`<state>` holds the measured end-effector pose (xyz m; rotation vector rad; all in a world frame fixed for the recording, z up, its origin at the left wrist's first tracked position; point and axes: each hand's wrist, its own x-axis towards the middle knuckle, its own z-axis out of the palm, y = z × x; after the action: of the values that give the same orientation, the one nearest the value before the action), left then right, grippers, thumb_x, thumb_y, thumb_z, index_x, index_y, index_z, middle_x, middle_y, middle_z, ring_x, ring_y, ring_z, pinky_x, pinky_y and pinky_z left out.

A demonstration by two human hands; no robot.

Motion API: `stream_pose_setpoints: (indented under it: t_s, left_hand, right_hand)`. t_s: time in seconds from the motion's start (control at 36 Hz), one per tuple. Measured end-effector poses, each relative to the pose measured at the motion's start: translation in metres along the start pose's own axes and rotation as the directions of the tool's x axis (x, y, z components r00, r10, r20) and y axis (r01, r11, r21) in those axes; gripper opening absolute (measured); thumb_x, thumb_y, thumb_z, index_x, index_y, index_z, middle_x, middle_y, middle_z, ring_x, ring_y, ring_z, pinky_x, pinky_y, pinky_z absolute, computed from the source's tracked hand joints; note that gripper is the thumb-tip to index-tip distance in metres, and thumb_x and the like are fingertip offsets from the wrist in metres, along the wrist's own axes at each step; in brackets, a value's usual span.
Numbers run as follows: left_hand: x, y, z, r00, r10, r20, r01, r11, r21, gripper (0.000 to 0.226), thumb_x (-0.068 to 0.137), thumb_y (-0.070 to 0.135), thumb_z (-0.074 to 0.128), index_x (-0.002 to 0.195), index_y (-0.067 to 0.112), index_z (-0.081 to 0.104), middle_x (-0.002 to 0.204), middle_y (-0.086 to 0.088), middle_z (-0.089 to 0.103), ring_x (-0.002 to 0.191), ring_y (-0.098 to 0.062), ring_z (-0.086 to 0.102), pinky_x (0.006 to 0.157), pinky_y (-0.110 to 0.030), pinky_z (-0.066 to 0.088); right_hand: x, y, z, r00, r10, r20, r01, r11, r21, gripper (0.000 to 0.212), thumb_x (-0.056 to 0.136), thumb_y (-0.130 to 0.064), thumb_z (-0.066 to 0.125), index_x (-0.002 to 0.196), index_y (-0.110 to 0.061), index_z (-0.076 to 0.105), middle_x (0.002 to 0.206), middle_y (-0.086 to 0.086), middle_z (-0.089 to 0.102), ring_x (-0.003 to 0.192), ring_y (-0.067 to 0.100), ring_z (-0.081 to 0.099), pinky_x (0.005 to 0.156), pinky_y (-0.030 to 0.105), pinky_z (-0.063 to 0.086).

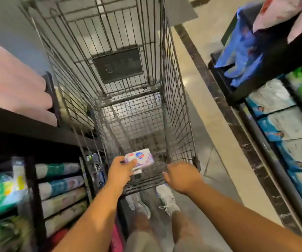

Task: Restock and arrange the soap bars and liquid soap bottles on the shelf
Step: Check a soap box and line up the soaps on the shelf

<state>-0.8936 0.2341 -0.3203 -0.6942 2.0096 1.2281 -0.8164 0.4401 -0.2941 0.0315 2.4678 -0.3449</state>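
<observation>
1. Soap bar (143, 158), lower centre of frame, is pinched in the left hand (120, 171), thumb on top, its long axis running up-right from the fingers over the cart (175, 106).
2. Right hand (181, 177) curls over the cart's near rim, just right of the bar.

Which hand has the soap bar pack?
The left hand pinches the soap bar pack over the cart; the right hand carries no soap, its fingers curled on the cart's near rim.

A wire trolley (118, 65) stands in the aisle between shelved pink packs (10, 79) and blue packs (241, 57).
</observation>
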Motion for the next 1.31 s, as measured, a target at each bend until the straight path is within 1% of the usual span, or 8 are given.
stream_pose_setpoints:
  t_s: [0.25, 0.36, 0.44, 0.47, 0.5, 0.67, 0.94, 1.31]
  left_hand:
    - [0.078, -0.040, 0.053, 0.997, -0.067, 0.041, 0.050, 0.945, 0.324, 0.040, 0.084, 0.036, 0.077, 0.106, 0.010, 0.058, 0.098, -0.007, 0.063, 0.091, -0.027, 0.060, 0.073, -0.032, 0.042]
    - [0.113, -0.063, 0.064, 0.984, -0.134, 0.118, 0.080, 0.921, 0.382, 0.069, 0.051, 0.053, 0.076, 0.103, 0.009, 0.066, 0.096, -0.016, 0.072, 0.083, -0.029, 0.065, 0.071, -0.039, 0.051]
    - [0.122, -0.062, 0.072, 0.968, -0.161, 0.195, 0.062, 0.899, 0.434, 0.055, 0.063, 0.037, 0.084, 0.101, 0.001, 0.067, 0.098, -0.033, 0.067, 0.071, -0.017, 0.039, 0.077, -0.056, 0.054]
    - [0.117, -0.054, 0.074, 0.965, -0.154, 0.212, 0.038, 0.881, 0.471, 0.048, 0.070, 0.031, 0.085, 0.101, 0.000, 0.067, 0.100, -0.033, 0.066, 0.101, -0.039, 0.062, 0.080, -0.056, 0.054]
    - [0.117, -0.051, 0.076, 0.967, -0.142, 0.212, 0.013, 0.857, 0.515, 0.043, 0.075, 0.028, 0.083, 0.102, 0.001, 0.066, 0.102, -0.030, 0.068, 0.080, -0.035, 0.066, 0.080, -0.052, 0.055]
    - [0.108, -0.032, 0.078, 0.978, -0.013, 0.207, -0.149, 0.651, 0.744, 0.035, 0.083, 0.029, 0.075, 0.108, 0.009, 0.063, 0.116, -0.016, 0.059, 0.100, -0.031, 0.060, 0.078, -0.033, 0.046]
    - [0.117, -0.027, 0.073, 0.977, 0.076, 0.200, -0.214, 0.304, 0.928, 0.057, 0.086, 0.062, 0.064, 0.123, 0.019, 0.067, 0.127, -0.006, 0.052, 0.123, -0.028, 0.043, 0.098, -0.042, 0.042]
    - [0.130, -0.041, 0.086, 0.945, 0.053, 0.323, -0.326, 0.240, 0.914, 0.052, 0.092, 0.050, 0.062, 0.137, 0.027, 0.049, 0.136, -0.007, 0.051, 0.128, -0.030, 0.042, 0.104, -0.047, 0.034]
  right_hand:
    - [0.028, 0.017, 0.024, 0.999, -0.029, -0.022, 0.029, 0.999, -0.034, 0.048, 0.092, -0.052, 0.026, 0.093, -0.021, 0.063, 0.088, 0.008, 0.068, 0.079, 0.032, 0.062, 0.061, 0.035, 0.045]
    - [0.031, 0.015, 0.025, 1.000, -0.011, -0.016, 0.011, 1.000, -0.023, 0.041, 0.092, -0.050, 0.030, 0.086, -0.021, 0.058, 0.086, 0.006, 0.065, 0.077, 0.031, 0.060, 0.060, 0.034, 0.041]
    - [0.031, 0.015, 0.025, 1.000, -0.013, -0.007, 0.012, 0.999, -0.032, 0.040, 0.092, -0.049, 0.030, 0.085, -0.022, 0.059, 0.084, 0.004, 0.064, 0.076, 0.029, 0.060, 0.062, 0.034, 0.045]
    - [0.032, 0.015, 0.025, 1.000, -0.016, -0.005, 0.016, 0.999, -0.039, 0.040, 0.093, -0.048, 0.030, 0.087, -0.023, 0.060, 0.085, 0.004, 0.063, 0.077, 0.029, 0.060, 0.063, 0.034, 0.046]
    - [0.032, 0.014, 0.024, 1.000, -0.018, -0.002, 0.018, 0.999, -0.045, 0.040, 0.093, -0.048, 0.029, 0.088, -0.023, 0.060, 0.086, 0.003, 0.062, 0.078, 0.028, 0.060, 0.064, 0.034, 0.045]
    - [0.035, 0.014, 0.023, 1.000, -0.010, 0.005, 0.010, 0.998, -0.063, 0.035, 0.094, -0.048, 0.029, 0.079, -0.023, 0.050, 0.080, 0.002, 0.058, 0.071, 0.026, 0.052, 0.059, 0.032, 0.041]
    - [0.038, 0.015, 0.028, 1.000, -0.007, 0.002, 0.007, 0.999, -0.051, 0.033, 0.092, -0.046, 0.031, 0.079, -0.023, 0.051, 0.084, 0.001, 0.062, 0.072, 0.025, 0.052, 0.062, 0.033, 0.044]
    - [0.041, 0.017, 0.030, 0.999, -0.040, -0.029, 0.039, 0.999, -0.037, 0.030, 0.092, -0.044, 0.034, 0.078, -0.023, 0.050, 0.076, -0.003, 0.056, 0.067, 0.024, 0.052, 0.059, 0.031, 0.040]
